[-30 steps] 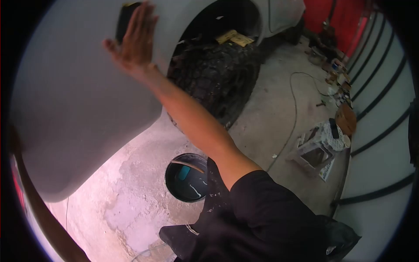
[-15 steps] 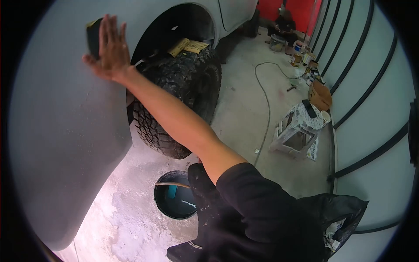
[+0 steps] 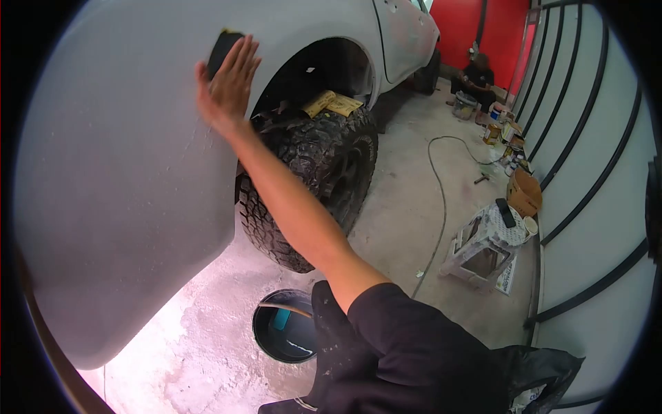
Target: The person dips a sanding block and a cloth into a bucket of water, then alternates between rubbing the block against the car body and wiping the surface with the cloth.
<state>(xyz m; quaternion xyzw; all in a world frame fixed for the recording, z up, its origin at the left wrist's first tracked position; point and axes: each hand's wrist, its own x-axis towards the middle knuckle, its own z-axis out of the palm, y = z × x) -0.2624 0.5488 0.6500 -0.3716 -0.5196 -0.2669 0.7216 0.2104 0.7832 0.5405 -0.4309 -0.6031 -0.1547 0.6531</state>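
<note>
My right hand (image 3: 229, 91) lies with fingers outstretched over a dark sanding block (image 3: 225, 52) with a yellow edge, pressed against the grey car fender (image 3: 138, 172). The thumb sits at the block's lower left side; the palm hides part of it. Beside the hand, on the right, is the wheel arch (image 3: 327, 52) with a knobby tyre (image 3: 303, 193) under it. Two yellow packets (image 3: 332, 103) rest on top of the tyre. Water drops dot the fender below the hand. My left hand is out of view.
A black bucket (image 3: 259, 338) with liquid and a blue-green piece stands on the wet floor by my knee. A spattered stool (image 3: 486, 241) bears a dark block. A hose (image 3: 441, 200) crosses the floor. Cans and a cardboard box (image 3: 524, 193) line the wall; a person (image 3: 476, 79) sits at the back.
My right hand and the sanding block have slid across the fender toward the wheel arch, and the fingers are closer together. The view has shifted, so the scene sits lower and further right.
</note>
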